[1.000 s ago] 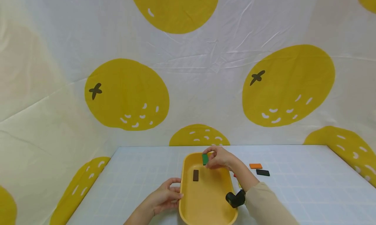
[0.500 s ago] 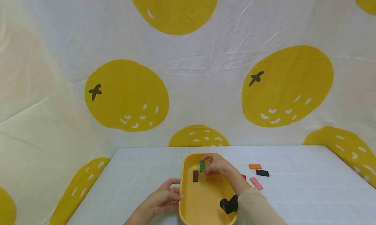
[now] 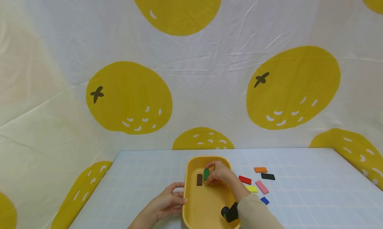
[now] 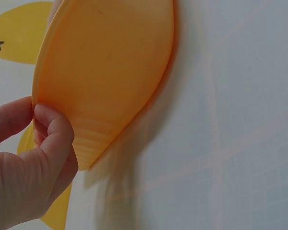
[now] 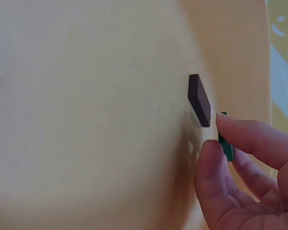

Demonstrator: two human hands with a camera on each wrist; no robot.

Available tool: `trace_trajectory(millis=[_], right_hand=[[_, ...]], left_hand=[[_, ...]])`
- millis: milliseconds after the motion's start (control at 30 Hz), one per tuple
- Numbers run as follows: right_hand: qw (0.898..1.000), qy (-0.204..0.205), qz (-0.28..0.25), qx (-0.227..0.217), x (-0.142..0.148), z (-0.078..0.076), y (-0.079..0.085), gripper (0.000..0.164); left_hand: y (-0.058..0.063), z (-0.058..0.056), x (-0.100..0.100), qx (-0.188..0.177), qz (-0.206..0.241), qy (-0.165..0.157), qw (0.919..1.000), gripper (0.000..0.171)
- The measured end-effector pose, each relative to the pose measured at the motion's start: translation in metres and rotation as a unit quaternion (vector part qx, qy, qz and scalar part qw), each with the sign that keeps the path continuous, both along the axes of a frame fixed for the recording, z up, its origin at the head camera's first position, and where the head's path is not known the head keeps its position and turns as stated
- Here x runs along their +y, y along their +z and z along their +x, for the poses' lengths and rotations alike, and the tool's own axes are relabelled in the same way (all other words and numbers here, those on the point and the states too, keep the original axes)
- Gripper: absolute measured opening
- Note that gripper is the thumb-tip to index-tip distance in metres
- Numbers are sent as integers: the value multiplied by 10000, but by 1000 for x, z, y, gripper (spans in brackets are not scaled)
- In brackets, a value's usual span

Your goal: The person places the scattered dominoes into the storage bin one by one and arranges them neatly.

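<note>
A yellow oblong tray point(image 3: 206, 202) with raised walls lies on the table in the head view. My left hand point(image 3: 169, 201) pinches its left rim between thumb and fingers, as the left wrist view shows with the hand point(image 4: 33, 158) at the edge. Inside the tray near the far end, my right hand point(image 3: 219, 173) pinches a small green block point(image 3: 206, 174). A dark brown block point(image 3: 199, 179) stands or lies on the tray floor just left of it. In the right wrist view the green block point(image 5: 226, 147) is partly hidden by the fingers, beside the brown block point(image 5: 199, 100).
Right of the tray lie an orange block point(image 3: 260, 170), a black block point(image 3: 267, 176), a red block point(image 3: 245, 179), a pink block point(image 3: 262, 187), a yellow block point(image 3: 251, 189) and a blue block point(image 3: 264, 200). A patterned cloth point(image 3: 209, 99) hangs behind the table.
My right hand has carried the green block down and slightly left into the tray, beside the brown one. More blocks show on the right. The left hand stays on the rim.
</note>
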State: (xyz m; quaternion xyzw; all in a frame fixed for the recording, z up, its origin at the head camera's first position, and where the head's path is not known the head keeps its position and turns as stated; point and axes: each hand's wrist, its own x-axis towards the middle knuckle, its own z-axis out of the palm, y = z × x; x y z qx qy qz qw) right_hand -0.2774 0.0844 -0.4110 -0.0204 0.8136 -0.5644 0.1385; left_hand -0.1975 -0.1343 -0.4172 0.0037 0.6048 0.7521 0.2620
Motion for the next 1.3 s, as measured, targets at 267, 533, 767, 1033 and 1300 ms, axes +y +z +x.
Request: trace_trajectory(millis=[267,533,767,1033,1300], right_hand=[[9998,99,186,67,-4,2,-7,51],[9992,67,364,117,-3,4,-5,51],[9993,41,356,98,-3,4,-5,51],[9987,125,441,213,7,0,10,48],[9991,263,-340,32,31,-9,46,48]], left_hand=[[-2,4,-3,-43,-54,20,10000,54],[-3,4,-2,-34,-3,22,10000,53],[-4,3,-2,-17,69,1,10000,53],[-4,3,-1,-53,76,-3,10000,51],[-1,1,0,-55,-14,18,10000,53]])
